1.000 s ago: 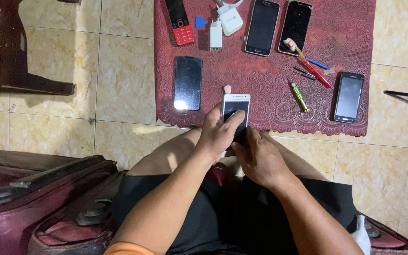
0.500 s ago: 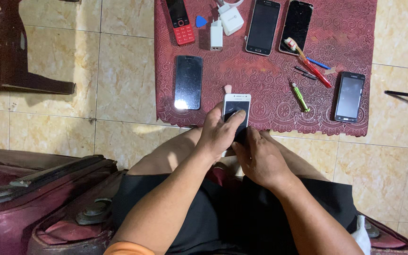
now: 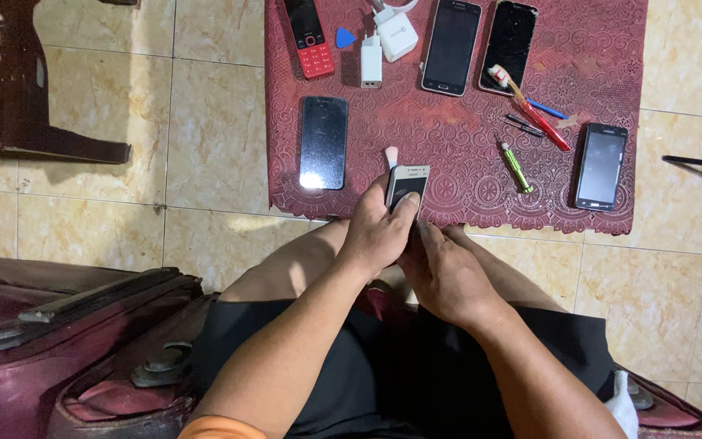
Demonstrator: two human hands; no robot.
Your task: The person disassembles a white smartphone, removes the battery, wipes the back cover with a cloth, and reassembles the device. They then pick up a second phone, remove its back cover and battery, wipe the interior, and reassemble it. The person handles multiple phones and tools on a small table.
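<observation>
My left hand (image 3: 377, 232) grips a small white-framed phone (image 3: 409, 180) with a dark screen, holding it upright over the near edge of the dark red patterned mat (image 3: 465, 154). My right hand (image 3: 442, 272) is closed around the phone's lower end, fingers tucked beneath it. The lower half of the phone is hidden by both hands. A black phone (image 3: 323, 142) lies flat on the mat just left of my hands.
On the mat lie a red keypad phone (image 3: 309, 36), a blue pick (image 3: 344, 37), white chargers (image 3: 383, 41), two more black phones (image 3: 451, 46), a toothbrush (image 3: 530, 106), a green screwdriver (image 3: 517, 167) and another phone (image 3: 600, 166). Tiled floor surrounds it; dark red furniture (image 3: 58, 341) is at lower left.
The white phone has tilted up slightly in my hands; otherwise both hands stay in place.
</observation>
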